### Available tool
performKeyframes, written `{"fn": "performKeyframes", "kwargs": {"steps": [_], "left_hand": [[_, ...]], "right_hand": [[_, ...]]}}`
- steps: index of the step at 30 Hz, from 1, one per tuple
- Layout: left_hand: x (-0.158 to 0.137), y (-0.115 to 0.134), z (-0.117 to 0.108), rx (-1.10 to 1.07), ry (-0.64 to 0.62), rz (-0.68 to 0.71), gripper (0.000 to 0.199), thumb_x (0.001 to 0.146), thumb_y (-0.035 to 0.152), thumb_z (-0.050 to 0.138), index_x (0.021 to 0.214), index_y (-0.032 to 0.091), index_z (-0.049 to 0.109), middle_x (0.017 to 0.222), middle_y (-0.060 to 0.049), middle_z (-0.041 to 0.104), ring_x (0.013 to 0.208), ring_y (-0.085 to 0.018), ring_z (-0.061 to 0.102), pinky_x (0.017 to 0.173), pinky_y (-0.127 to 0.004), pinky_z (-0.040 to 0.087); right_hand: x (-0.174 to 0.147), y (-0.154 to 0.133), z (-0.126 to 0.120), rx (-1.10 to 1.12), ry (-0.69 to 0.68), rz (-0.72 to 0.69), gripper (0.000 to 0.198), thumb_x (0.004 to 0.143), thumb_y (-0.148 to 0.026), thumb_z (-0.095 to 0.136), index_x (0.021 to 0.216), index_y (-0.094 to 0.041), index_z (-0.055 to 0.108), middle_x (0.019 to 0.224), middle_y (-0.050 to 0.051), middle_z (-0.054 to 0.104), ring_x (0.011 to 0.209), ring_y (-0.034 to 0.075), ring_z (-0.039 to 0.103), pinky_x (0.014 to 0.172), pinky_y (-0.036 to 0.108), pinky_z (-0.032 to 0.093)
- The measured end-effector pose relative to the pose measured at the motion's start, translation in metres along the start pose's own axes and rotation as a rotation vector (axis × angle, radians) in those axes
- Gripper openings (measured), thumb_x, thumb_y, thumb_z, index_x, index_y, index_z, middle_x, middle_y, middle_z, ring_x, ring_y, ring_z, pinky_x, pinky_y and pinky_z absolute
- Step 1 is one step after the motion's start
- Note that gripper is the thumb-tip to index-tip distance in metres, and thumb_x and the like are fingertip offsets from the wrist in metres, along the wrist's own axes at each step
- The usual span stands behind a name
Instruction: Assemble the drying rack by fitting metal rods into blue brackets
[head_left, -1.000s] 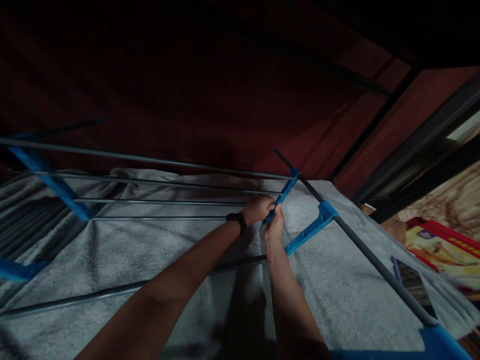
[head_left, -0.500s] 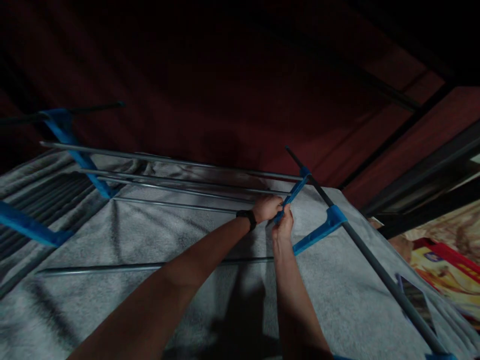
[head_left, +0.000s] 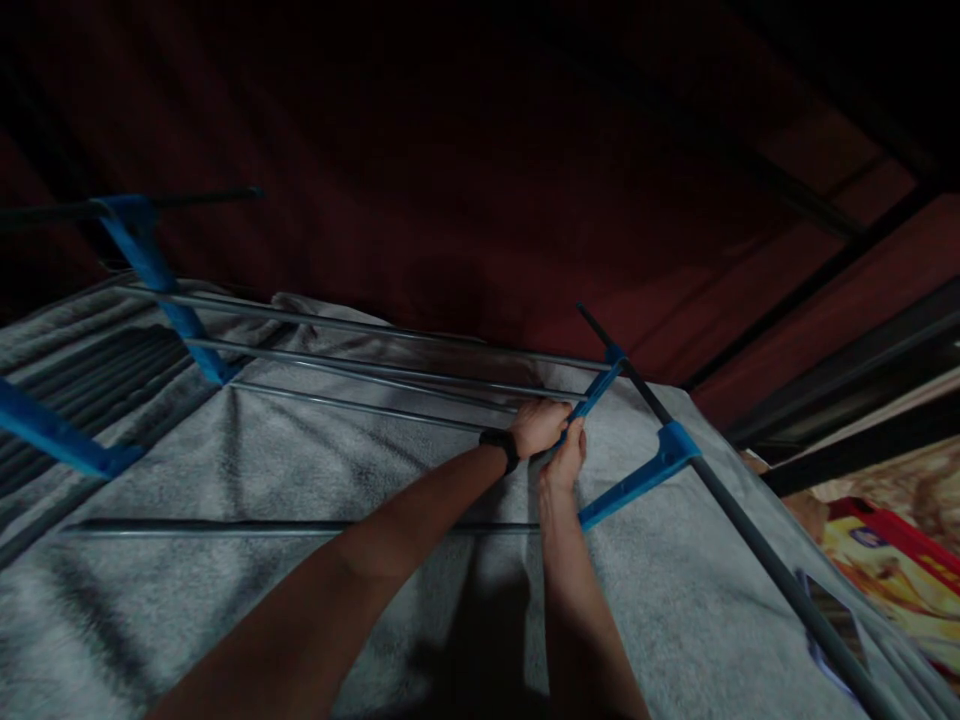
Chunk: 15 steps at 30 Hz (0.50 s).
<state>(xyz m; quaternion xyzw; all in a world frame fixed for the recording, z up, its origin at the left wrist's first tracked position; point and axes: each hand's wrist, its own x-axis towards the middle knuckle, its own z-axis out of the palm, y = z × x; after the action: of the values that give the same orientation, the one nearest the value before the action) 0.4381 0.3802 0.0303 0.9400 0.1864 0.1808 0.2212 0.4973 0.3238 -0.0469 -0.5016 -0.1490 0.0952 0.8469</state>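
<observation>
Head camera, taken from the left: what shows first?

Two blue arms, the far left bracket (head_left: 180,310) and the near left bracket (head_left: 52,435), with a bundle of dark tubes (head_left: 90,390) seen between them. A dark tube (head_left: 202,198) passes through the top of the far one.

And toward the middle?

Thin grey rods (head_left: 337,327) stretch rightward over a grey blanket (head_left: 375,620); the farthest rod's left end pokes past the far left bracket. Nearer, a thicker bar (head_left: 210,528) runs behind the left forearm. Dark red cloth (head_left: 480,200) hangs on the far side.

Where are the hands?

Right of centre, close together. The left hand (head_left: 538,427), with a black wristband (head_left: 502,450), is curled narrow at the far right bracket (head_left: 598,390); what sits inside its fingers is hidden. Just beside it, the right hand (head_left: 568,458) grips the lower part of that blue bracket, thumb along it.

Anything farther right?

The near right bracket (head_left: 637,482) joins a long grey tube (head_left: 765,555), as the far one does. Past that lie a flat phone-like thing (head_left: 832,625), partly covered by the tube, and a red and yellow box (head_left: 896,575).
</observation>
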Motion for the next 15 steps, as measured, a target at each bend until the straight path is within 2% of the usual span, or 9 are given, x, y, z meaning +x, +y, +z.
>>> {"fn": "performKeyframes", "kwargs": {"steps": [4, 7, 10, 15], "left_hand": [[-0.005, 0.004, -0.001, 0.087, 0.0, 0.038, 0.028, 0.098, 0.029, 0.041, 0.108, 0.019, 0.065, 0.102, -0.011, 0.074, 0.095, -0.025, 0.07, 0.084, -0.035, 0.053], [-0.007, 0.004, 0.0, 0.079, 0.008, 0.051, 0.031, 0.099, 0.029, 0.038, 0.116, 0.019, 0.063, 0.106, -0.01, 0.073, 0.097, -0.023, 0.07, 0.085, -0.034, 0.053], [-0.005, -0.001, 0.0, 0.047, 0.029, 0.098, 0.032, 0.097, 0.023, 0.04, 0.12, 0.018, 0.062, 0.115, -0.011, 0.072, 0.105, -0.023, 0.068, 0.09, -0.033, 0.053], [-0.014, -0.009, -0.005, -0.049, 0.046, 0.217, 0.039, 0.096, 0.019, 0.042, 0.132, 0.017, 0.057, 0.131, -0.013, 0.064, 0.121, -0.021, 0.06, 0.103, -0.034, 0.048]], "right_hand": [[-0.005, 0.001, -0.004, -0.16, -0.024, -0.099, 0.038, 0.09, -0.055, 0.055, 0.103, -0.02, 0.065, 0.098, 0.002, 0.07, 0.093, 0.018, 0.064, 0.086, 0.033, 0.052], [-0.006, -0.001, -0.008, -0.164, -0.095, -0.052, 0.042, 0.088, -0.054, 0.057, 0.111, -0.02, 0.064, 0.104, 0.003, 0.07, 0.097, 0.019, 0.064, 0.089, 0.035, 0.051], [-0.004, 0.001, -0.011, -0.187, -0.124, 0.002, 0.046, 0.085, -0.056, 0.058, 0.113, -0.021, 0.064, 0.106, 0.004, 0.07, 0.098, 0.021, 0.065, 0.087, 0.037, 0.052], [0.001, 0.006, -0.017, -0.426, -0.072, -0.052, 0.049, 0.085, -0.062, 0.053, 0.109, -0.022, 0.064, 0.102, 0.007, 0.069, 0.098, 0.025, 0.064, 0.085, 0.038, 0.052]]}}
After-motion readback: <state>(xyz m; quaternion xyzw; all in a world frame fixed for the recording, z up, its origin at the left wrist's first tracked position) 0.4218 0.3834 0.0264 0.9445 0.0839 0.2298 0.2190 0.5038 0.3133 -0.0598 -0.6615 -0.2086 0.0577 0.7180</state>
